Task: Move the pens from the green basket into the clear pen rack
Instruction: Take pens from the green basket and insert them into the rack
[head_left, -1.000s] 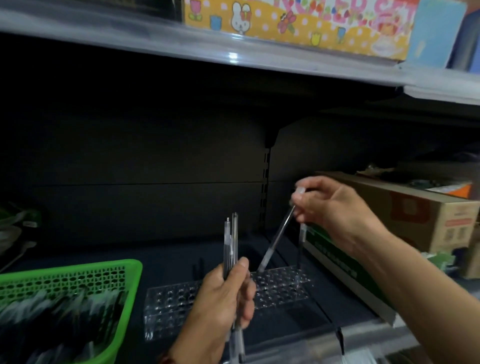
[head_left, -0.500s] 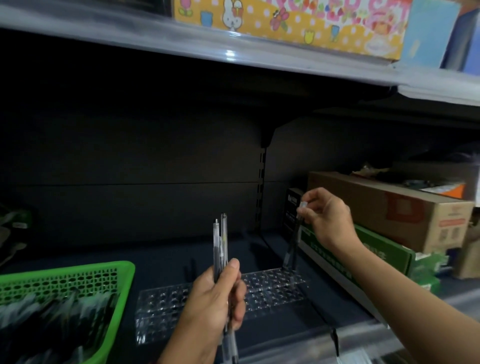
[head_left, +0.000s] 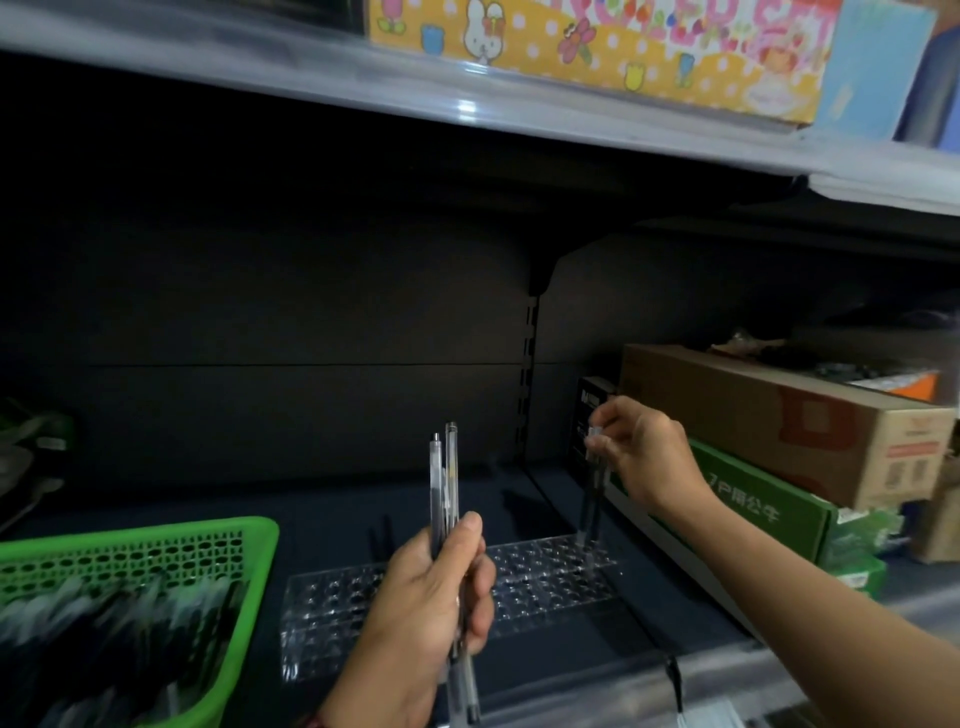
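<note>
Two pens stand up in the left hand, fingers curled round them. At 4 o'clock the right hand pinches one pen standing in the clear pen rack. More pens fill the green basket at 8 o'clock.

Green perforated plastic basket, lower left: heaped with dark-barrelled, clear-capped pens, blurred. Clear plastic pen rack, a flat grid of round holes, lies just right of the basket. Two slim clear pens upright, gripped in left hand over rack's front. One dark pen stands upright in rack's far right corner, cap pinched by right hand.
</note>
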